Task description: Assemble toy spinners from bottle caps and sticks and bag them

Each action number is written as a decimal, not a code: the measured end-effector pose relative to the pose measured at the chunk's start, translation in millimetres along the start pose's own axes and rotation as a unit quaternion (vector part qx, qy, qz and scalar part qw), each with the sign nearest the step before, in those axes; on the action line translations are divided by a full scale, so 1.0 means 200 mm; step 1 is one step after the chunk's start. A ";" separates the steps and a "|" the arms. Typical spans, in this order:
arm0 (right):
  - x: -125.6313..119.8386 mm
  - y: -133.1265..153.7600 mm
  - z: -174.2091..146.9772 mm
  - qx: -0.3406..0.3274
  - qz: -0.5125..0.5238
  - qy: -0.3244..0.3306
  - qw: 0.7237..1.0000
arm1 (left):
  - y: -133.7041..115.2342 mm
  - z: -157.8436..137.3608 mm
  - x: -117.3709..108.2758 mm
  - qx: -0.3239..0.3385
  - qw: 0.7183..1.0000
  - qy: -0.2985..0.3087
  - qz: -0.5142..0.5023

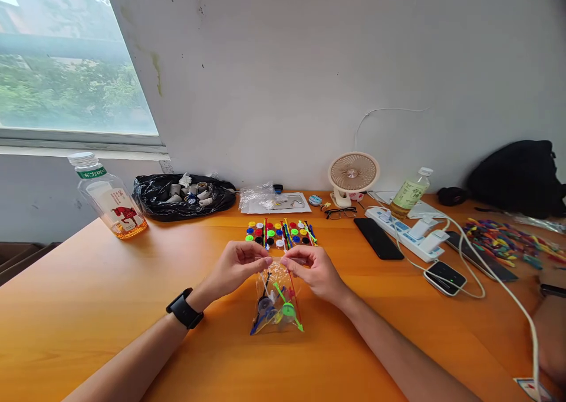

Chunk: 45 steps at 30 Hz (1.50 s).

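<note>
Between my hands hangs a clear plastic bag (276, 322) with colourful plastic pieces inside, among them a green arrow-like stick with a round disc (288, 310). My left hand (241, 266), with a black watch (184, 309) on its wrist, pinches the bag's top edge between thumb and fingers. On the other side my right hand (313, 269) pinches the same edge, close to the left fingertips. Just beyond the hands lie rows of coloured round discs (278, 233) and thin coloured sticks (287, 235) on the wooden table (132, 302).
At the left stands a large drink bottle (112, 204), near a black plastic bag (186, 198) of rubbish. A fan (354, 175), glasses (340, 213), a phone (378, 238) and a power strip (404, 234) with cables are to the right. Another person's arm (550, 331) shows at the right edge.
</note>
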State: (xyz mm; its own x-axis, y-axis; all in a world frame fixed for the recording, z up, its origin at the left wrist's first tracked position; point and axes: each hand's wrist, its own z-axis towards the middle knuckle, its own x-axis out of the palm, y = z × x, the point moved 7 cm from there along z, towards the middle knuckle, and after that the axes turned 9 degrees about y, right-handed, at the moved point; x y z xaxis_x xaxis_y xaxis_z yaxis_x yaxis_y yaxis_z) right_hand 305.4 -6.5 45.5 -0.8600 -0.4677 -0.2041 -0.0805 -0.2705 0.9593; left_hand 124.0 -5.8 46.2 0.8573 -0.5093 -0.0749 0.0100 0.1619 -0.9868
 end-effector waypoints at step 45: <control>0.03 0.07 -0.02 -0.015 -0.066 0.012 0.998 | -0.04 -0.01 0.02 0.046 0.997 0.016 0.052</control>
State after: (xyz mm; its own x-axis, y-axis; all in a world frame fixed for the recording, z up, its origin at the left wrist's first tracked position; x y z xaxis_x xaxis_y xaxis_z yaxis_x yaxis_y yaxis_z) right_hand 300.2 -16.2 57.5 -0.8310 -0.4457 -0.3330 -0.1772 -0.3553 0.9178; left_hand 126.1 -11.1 53.9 0.8396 -0.5115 -0.1827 -0.0306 0.2914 -0.9561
